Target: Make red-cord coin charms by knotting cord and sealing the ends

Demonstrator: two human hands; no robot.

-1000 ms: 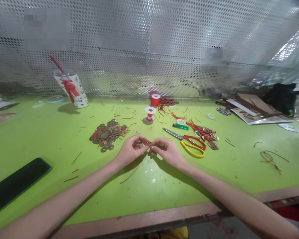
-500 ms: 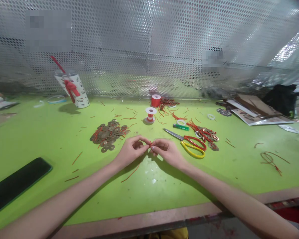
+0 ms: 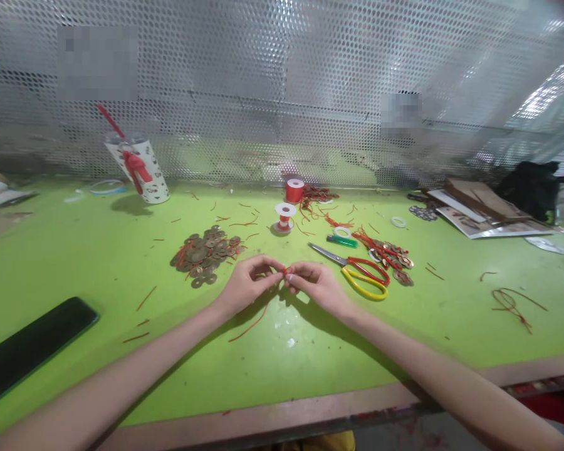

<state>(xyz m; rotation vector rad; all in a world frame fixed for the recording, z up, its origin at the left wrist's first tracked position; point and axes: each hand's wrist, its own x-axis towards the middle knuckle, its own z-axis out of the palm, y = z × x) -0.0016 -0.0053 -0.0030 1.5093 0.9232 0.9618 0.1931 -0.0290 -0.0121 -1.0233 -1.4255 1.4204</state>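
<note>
Pinched between the fingertips of both hands is a red cord [image 3: 287, 272], its small knot or loop partly covered by the fingers. My left hand [image 3: 251, 283] grips it from the left and my right hand [image 3: 316, 285] from the right, the fingertips almost meeting. A thin red strand [image 3: 249, 329] trails below the left hand onto the table. Left of the hands lies a pile of bronze-coloured coins [image 3: 205, 252] mixed with red cord. Scissors [image 3: 357, 266] with one red and one yellow handle rest by my right hand, with a green lighter [image 3: 341, 241] just behind.
Two spools of red cord, one thin [image 3: 284, 220] and one fuller [image 3: 294, 190], stand behind the hands. Corded coins [image 3: 391, 255] lie beyond the scissors. A patterned cup [image 3: 141, 169] stands back left, a dark phone-like slab [image 3: 37, 347] front left, and papers [image 3: 484, 213] back right.
Both hands stay in nearly the same place, still pinching the red cord. The strand under the left hand has shifted slightly, and the fingertips have moved very little.
</note>
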